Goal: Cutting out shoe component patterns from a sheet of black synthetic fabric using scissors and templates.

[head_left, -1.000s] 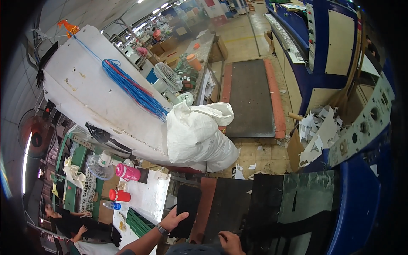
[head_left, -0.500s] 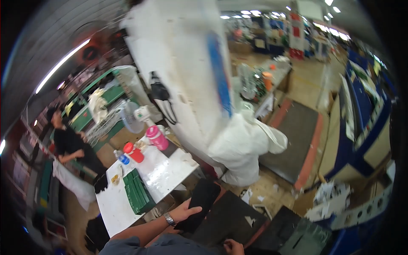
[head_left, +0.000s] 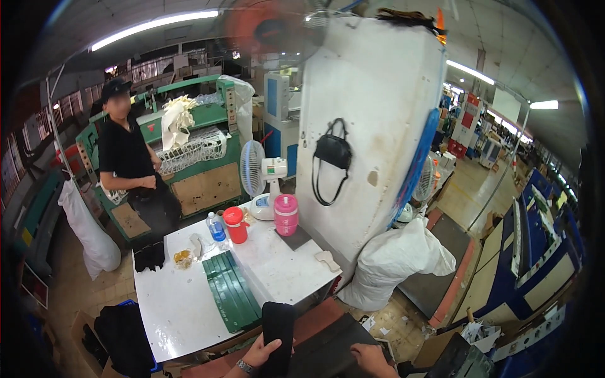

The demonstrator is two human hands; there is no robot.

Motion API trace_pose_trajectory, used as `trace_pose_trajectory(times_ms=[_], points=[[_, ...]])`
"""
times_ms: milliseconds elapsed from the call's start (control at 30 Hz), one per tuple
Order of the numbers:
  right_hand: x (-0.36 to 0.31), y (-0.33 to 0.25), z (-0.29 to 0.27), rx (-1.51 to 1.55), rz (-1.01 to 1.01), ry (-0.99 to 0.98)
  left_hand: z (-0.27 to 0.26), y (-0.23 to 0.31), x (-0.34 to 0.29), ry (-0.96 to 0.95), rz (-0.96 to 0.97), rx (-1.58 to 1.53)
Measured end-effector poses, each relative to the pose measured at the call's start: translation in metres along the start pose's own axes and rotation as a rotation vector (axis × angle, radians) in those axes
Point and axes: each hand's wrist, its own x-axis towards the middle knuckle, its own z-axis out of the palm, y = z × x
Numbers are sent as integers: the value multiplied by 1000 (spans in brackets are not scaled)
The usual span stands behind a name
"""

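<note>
My left hand (head_left: 259, 354), with a metal watch at the wrist, is closed around a flat, soft-looking black piece (head_left: 278, 331). The piece stands upright at the near edge of the white table, its thumb-side face toward me. To the right, my right hand (head_left: 373, 360) hovers near a dark flat surface (head_left: 331, 346) with its fingers loosely bent and nothing visible in them. A green ribbed plate (head_left: 230, 291) lies on the white table (head_left: 179, 315) just beyond the left hand.
A water bottle (head_left: 216, 228), a red jug (head_left: 236, 225), a pink jug (head_left: 286, 215) and a fan (head_left: 253, 169) stand on the table. A white sack (head_left: 391, 268) leans by the white pillar (head_left: 368, 132). A person (head_left: 129, 154) stands at the green machine (head_left: 208, 183).
The view has swung left and up, bringing the table and the person nearer the middle. My left hand keeps the black piece, now held more upright. The right hand sits farther from it.
</note>
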Motion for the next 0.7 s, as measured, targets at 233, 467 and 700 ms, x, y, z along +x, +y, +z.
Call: trace_pose_trajectory(times_ms=[233,467,700], points=[[91,-194,15,185,-319,43,-110,27,-46,-27,14,-111],[93,-256,24,275,-385,-1,-151,41,-63,-22,46,-311],[94,-243,-15,321,-264,78,-107,31,-20,-82,9,-261]])
